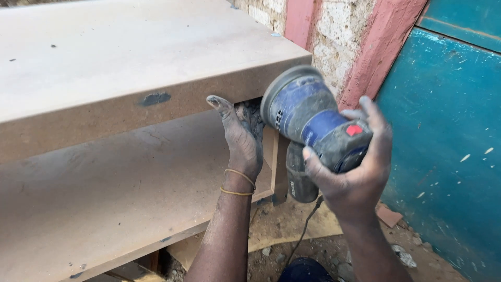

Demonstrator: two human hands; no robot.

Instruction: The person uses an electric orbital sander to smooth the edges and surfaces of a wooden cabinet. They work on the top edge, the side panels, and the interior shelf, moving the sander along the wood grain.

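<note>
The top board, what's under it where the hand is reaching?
Under the top board lies a dusty lower shelf. The left hand reaches into the gap beside the sander, which the right hand holds. Deeper inside the gap is dark and hidden.

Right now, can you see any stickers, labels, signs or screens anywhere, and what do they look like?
No packages, signs or screens in view.
Red patch: small, angular, on the grey top of the blue sander in the right hand.
Label: pale print, too blurred to make out, on the dark dust canister hanging under the sander.
Grey smear: an oval mark, not a label, on the front edge of the upper board, left of the left hand.
</note>
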